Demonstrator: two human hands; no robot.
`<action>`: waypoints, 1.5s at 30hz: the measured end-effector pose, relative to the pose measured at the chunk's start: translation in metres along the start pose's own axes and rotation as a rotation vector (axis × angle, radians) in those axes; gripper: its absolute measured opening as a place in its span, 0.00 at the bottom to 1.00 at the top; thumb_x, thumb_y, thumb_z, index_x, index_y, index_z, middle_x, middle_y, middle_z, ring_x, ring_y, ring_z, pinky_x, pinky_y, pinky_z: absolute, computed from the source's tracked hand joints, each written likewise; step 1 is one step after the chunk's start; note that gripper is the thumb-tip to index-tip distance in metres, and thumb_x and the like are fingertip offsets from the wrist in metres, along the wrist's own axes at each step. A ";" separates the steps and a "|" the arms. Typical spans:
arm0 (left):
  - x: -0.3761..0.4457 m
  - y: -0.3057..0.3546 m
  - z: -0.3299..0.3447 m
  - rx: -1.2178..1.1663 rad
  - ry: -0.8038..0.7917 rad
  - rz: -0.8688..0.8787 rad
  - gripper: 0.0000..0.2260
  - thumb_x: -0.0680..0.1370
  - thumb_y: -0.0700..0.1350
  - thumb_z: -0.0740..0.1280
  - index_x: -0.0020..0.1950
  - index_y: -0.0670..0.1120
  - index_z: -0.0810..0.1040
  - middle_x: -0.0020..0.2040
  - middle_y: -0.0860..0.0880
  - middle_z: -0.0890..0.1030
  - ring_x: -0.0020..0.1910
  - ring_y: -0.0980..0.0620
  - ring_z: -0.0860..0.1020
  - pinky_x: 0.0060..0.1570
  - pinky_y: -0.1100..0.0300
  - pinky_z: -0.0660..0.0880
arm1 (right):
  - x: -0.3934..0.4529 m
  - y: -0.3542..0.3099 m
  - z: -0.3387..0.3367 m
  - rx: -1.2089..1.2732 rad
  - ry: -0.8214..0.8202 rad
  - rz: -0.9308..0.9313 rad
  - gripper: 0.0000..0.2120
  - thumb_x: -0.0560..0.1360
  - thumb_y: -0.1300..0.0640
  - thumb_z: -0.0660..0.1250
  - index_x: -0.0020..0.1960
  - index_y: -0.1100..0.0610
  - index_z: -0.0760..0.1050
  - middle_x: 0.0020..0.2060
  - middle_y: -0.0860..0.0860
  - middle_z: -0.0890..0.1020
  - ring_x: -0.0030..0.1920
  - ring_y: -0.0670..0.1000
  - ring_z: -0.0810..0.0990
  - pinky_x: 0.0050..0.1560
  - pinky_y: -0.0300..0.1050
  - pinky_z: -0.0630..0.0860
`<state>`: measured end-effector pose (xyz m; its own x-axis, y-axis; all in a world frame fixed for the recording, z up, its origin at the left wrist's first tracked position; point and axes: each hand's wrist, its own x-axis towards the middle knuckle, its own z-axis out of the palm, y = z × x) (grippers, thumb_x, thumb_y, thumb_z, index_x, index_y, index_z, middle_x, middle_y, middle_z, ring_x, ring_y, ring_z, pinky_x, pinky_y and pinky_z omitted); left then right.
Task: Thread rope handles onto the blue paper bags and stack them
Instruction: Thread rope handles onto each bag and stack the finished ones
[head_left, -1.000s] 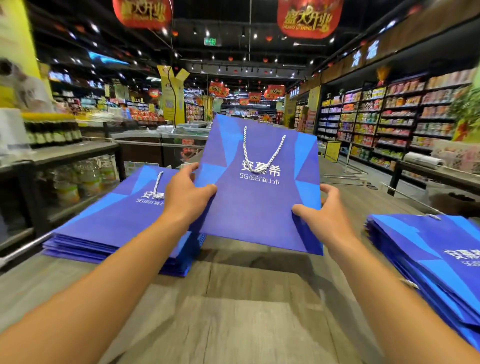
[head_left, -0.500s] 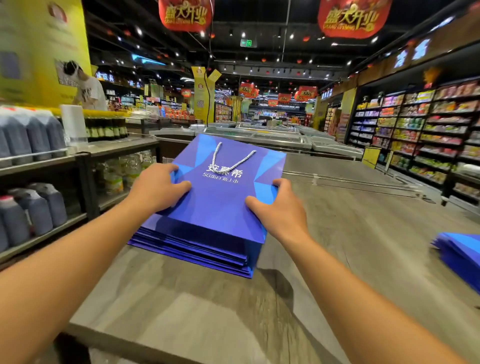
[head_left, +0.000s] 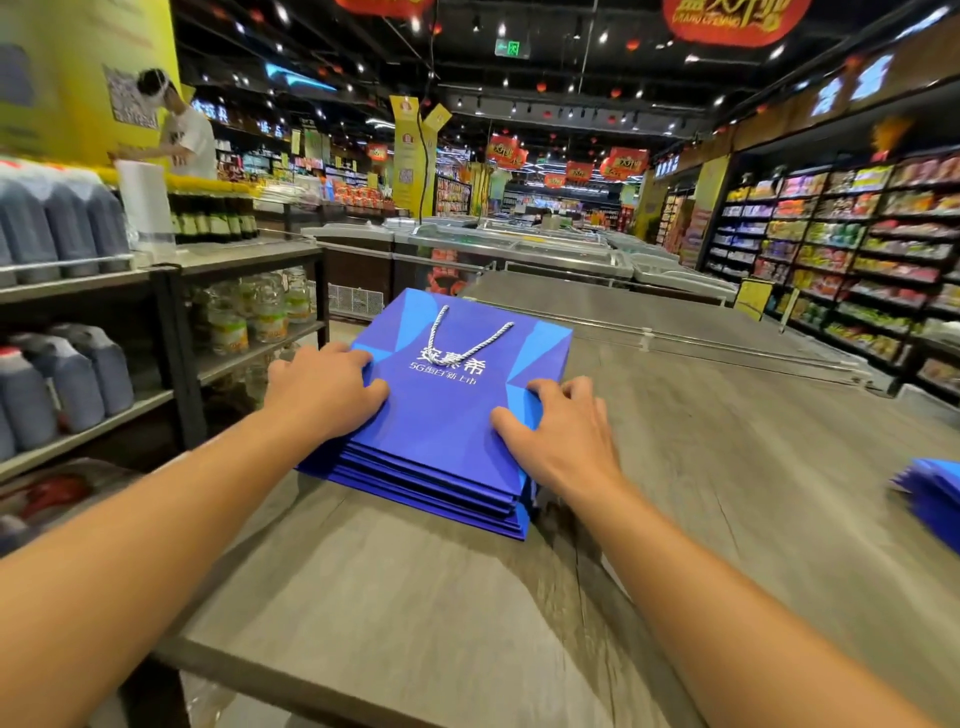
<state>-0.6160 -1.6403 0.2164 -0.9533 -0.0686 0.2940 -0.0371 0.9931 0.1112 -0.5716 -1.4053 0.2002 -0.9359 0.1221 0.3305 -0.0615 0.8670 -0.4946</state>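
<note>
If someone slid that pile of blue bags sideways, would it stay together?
Probably not neatly. The stack of blue bags is loose flat sheets with edges already fanned at the front, so layers would likely slip. The rope handle looks floppy. Both hands, left hand and right hand, press it.

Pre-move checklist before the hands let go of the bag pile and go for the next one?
1. Top bag flat on the finished stack: ok.
2. Rope handle threaded, lying on the bag face: ok.
3. Stack edges flush: not ok, lower bags fan out at the near edge.
4. Left hand and right hand pressing flat, pinching nothing: ok.
5. Second pile in reach at right table edge: cannot tell.
</note>
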 end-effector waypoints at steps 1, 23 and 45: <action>0.001 0.000 0.001 0.009 -0.003 0.004 0.21 0.80 0.59 0.55 0.69 0.52 0.72 0.71 0.50 0.70 0.65 0.43 0.71 0.60 0.47 0.68 | 0.000 0.001 0.000 -0.009 -0.005 -0.018 0.28 0.75 0.35 0.61 0.70 0.48 0.69 0.64 0.49 0.66 0.66 0.54 0.65 0.66 0.48 0.64; -0.060 0.178 0.007 -0.248 0.067 0.457 0.32 0.76 0.66 0.58 0.76 0.52 0.64 0.75 0.50 0.68 0.75 0.46 0.63 0.71 0.48 0.62 | -0.037 0.106 -0.100 -0.073 0.046 0.029 0.29 0.76 0.43 0.64 0.75 0.51 0.66 0.73 0.49 0.66 0.72 0.56 0.63 0.71 0.48 0.61; -0.147 0.404 0.030 -0.569 -0.253 0.651 0.31 0.79 0.58 0.64 0.79 0.49 0.59 0.76 0.47 0.66 0.73 0.47 0.65 0.68 0.56 0.63 | -0.138 0.298 -0.227 -0.503 -0.037 0.304 0.16 0.75 0.44 0.63 0.57 0.53 0.75 0.53 0.51 0.79 0.56 0.57 0.76 0.51 0.49 0.74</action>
<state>-0.5000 -1.2258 0.1893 -0.7735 0.5813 0.2525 0.6234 0.6259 0.4687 -0.3819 -1.0545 0.1897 -0.8976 0.3923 0.2008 0.3755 0.9193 -0.1177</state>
